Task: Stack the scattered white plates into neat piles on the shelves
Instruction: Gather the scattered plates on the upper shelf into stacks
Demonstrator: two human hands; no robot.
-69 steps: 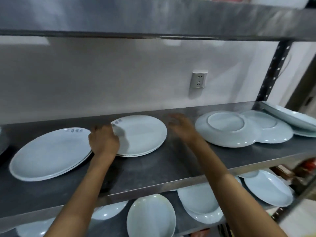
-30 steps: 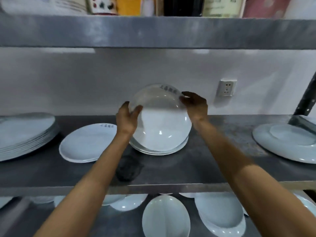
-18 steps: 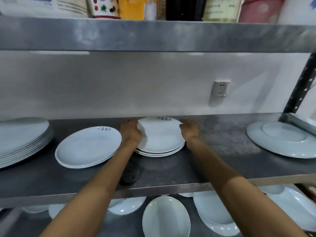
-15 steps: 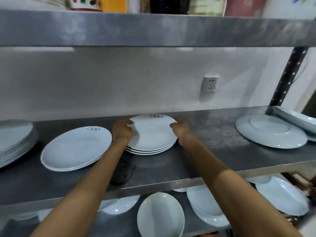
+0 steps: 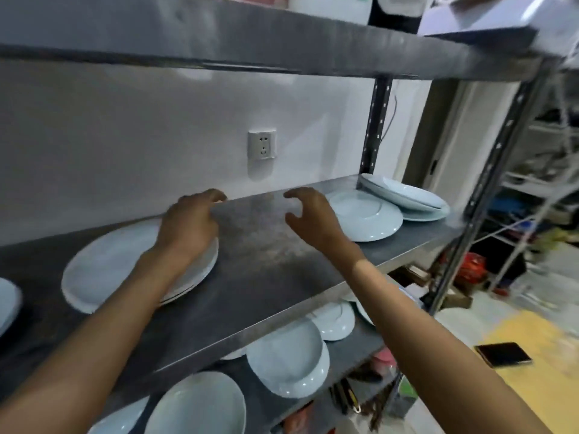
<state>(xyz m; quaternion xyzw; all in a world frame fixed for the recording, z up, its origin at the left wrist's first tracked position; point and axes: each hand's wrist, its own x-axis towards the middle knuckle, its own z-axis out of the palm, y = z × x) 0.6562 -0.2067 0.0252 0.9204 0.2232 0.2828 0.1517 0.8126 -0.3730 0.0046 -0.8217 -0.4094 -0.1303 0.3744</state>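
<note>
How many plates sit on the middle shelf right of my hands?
4: an upside-down plate, a flat plate beyond it, two leaning plates on that. More may be hidden.

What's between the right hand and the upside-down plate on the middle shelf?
Nothing: in the head view the right hand overlaps the upside-down plate near its left rim. No object intervenes; contact can't be judged.

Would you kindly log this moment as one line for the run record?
left hand: open, above plate pile | right hand: open, empty, near upside-down plate | shelf: plates unstacked at right
</note>
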